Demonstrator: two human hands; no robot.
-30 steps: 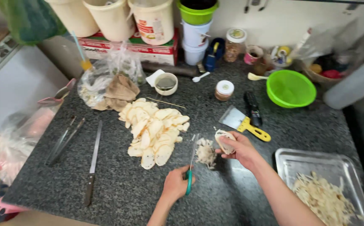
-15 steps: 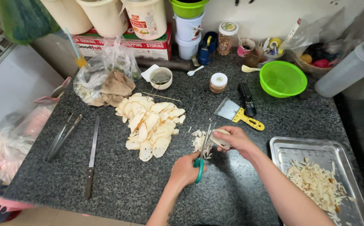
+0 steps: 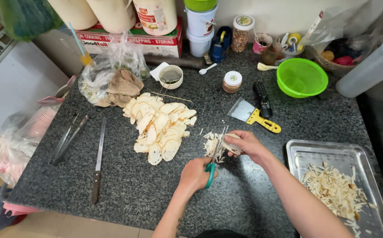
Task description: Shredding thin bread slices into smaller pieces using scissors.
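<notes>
My left hand (image 3: 196, 175) grips green-handled scissors (image 3: 214, 159), blades pointing away from me. My right hand (image 3: 247, 146) pinches a pale thin slice (image 3: 231, 143) against the blades. Under the blades lies a small heap of cut strips (image 3: 210, 145) on the dark granite counter (image 3: 134, 198). To the left spreads a pile of pale slices (image 3: 160, 125). At the right a metal tray (image 3: 314, 154) holds many cut strips (image 3: 334, 189).
A long knife (image 3: 98, 161) and metal tongs (image 3: 67, 139) lie at the left. A yellow-handled scraper (image 3: 254, 114), a black remote (image 3: 262, 99), a green colander (image 3: 302, 78), a small jar (image 3: 232, 82), a white cup (image 3: 170, 76) and a plastic bag (image 3: 112, 70) stand behind.
The view shifted slightly. My left hand brought the scissors up to the slice held in my right hand; the heap of strips sits beneath them.
</notes>
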